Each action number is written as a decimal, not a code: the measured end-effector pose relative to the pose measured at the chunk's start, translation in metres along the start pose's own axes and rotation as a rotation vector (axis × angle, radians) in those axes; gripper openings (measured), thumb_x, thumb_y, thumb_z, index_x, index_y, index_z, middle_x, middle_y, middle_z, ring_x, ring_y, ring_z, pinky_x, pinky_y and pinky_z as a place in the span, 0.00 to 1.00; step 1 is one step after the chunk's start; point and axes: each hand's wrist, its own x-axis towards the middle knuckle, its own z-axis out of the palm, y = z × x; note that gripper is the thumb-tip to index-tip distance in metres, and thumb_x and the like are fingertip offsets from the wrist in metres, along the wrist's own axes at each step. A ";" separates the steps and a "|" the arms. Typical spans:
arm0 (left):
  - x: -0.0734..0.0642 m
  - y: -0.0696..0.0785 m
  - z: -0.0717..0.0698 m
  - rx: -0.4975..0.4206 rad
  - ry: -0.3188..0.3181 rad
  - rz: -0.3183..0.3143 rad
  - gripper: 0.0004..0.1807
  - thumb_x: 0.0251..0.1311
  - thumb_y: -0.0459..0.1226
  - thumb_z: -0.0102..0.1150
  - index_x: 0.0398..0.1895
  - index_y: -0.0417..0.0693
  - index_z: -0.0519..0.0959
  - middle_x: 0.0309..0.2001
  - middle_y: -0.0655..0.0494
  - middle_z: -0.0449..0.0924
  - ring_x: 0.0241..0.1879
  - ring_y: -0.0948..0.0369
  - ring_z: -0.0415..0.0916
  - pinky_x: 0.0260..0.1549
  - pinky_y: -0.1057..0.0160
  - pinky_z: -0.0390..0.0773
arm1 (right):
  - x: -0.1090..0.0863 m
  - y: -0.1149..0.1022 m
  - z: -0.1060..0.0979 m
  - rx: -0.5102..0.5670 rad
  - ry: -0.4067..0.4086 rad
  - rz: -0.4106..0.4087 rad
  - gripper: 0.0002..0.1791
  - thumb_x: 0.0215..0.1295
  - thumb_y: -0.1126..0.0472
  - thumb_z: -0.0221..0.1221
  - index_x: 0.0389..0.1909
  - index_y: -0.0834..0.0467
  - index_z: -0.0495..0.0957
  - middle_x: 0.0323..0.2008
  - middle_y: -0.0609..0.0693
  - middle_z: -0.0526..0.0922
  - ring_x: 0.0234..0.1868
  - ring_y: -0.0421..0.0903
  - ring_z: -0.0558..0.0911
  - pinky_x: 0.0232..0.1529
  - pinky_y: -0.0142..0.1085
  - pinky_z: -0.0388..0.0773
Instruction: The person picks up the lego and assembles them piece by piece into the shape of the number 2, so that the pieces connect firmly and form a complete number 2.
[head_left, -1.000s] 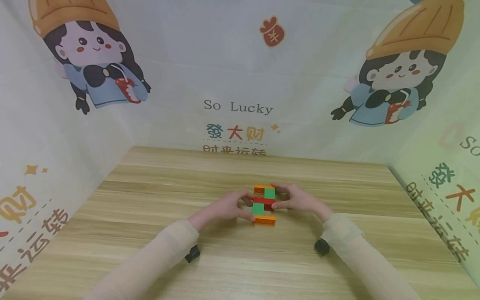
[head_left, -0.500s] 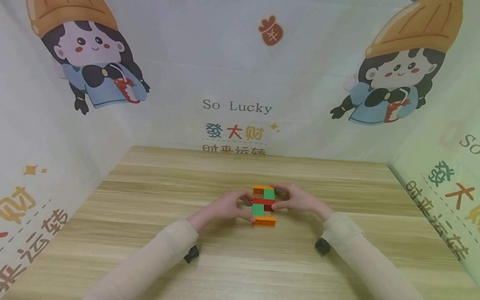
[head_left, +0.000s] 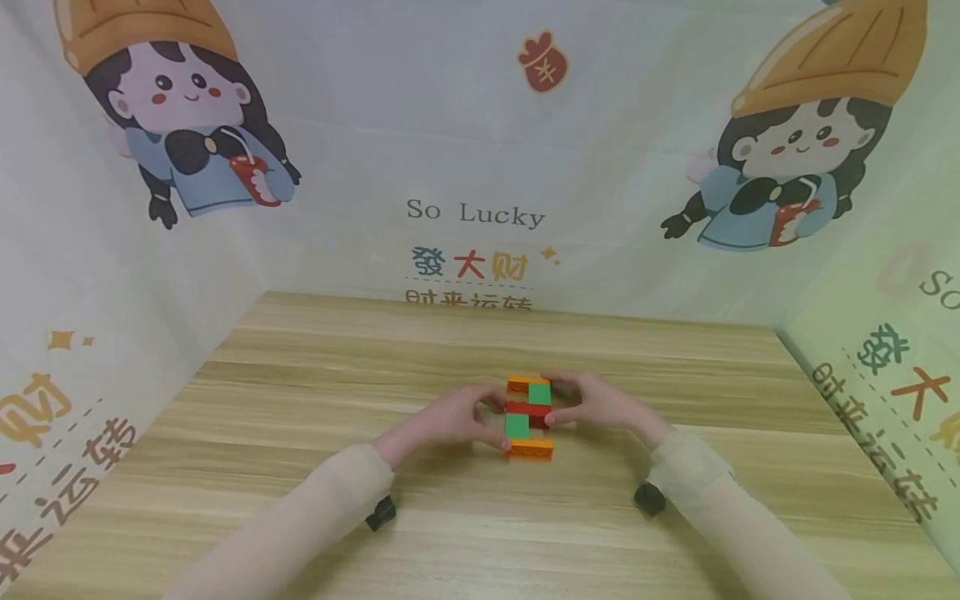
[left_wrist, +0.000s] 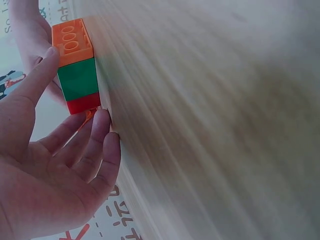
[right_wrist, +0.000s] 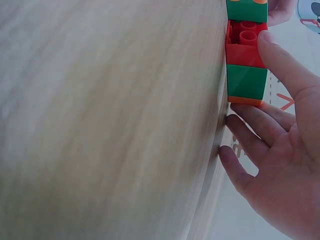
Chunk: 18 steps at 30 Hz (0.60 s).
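Note:
A joined piece of toy building blocks (head_left: 528, 409) lies on the table between both hands, with orange bricks at its two ends, a red one across the middle and green ones between. My left hand (head_left: 459, 414) grips its left side: in the left wrist view the thumb presses the near orange brick (left_wrist: 72, 42), and a fingertip meets the red brick (left_wrist: 84, 103). My right hand (head_left: 596, 402) grips the other side. In the right wrist view its thumb touches the hollow red brick (right_wrist: 246, 54), while a finger reaches the far orange brick (right_wrist: 245, 100).
The wood-grain table (head_left: 360, 350) spreads around the hands. A printed cloth (head_left: 360, 150) hangs behind it and along both sides. Beneath each cream sleeve a black wrist device shows, one at the left (head_left: 381, 513) and another at the right (head_left: 649, 498).
Both hands and the block piece have shifted slightly toward the person. Their hold on it looks the same.

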 end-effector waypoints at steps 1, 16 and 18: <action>0.000 0.000 0.000 0.000 -0.001 0.001 0.33 0.46 0.45 0.77 0.57 0.49 0.76 0.57 0.49 0.80 0.38 0.63 0.78 0.42 0.64 0.79 | 0.000 0.000 0.000 -0.003 -0.001 -0.009 0.43 0.59 0.51 0.69 0.71 0.64 0.63 0.70 0.62 0.69 0.72 0.60 0.68 0.72 0.58 0.61; -0.001 0.000 0.000 -0.007 -0.008 0.010 0.33 0.46 0.45 0.77 0.56 0.48 0.76 0.57 0.49 0.80 0.38 0.63 0.78 0.42 0.64 0.79 | -0.001 0.001 0.001 0.009 -0.009 -0.039 0.43 0.60 0.52 0.68 0.71 0.66 0.61 0.70 0.64 0.68 0.72 0.61 0.67 0.72 0.58 0.61; -0.002 0.000 0.000 -0.002 -0.013 0.005 0.34 0.46 0.46 0.77 0.57 0.48 0.76 0.57 0.49 0.80 0.41 0.61 0.78 0.45 0.62 0.80 | -0.001 0.002 0.001 0.010 -0.011 -0.044 0.44 0.61 0.51 0.68 0.72 0.66 0.60 0.70 0.64 0.68 0.72 0.61 0.68 0.72 0.58 0.61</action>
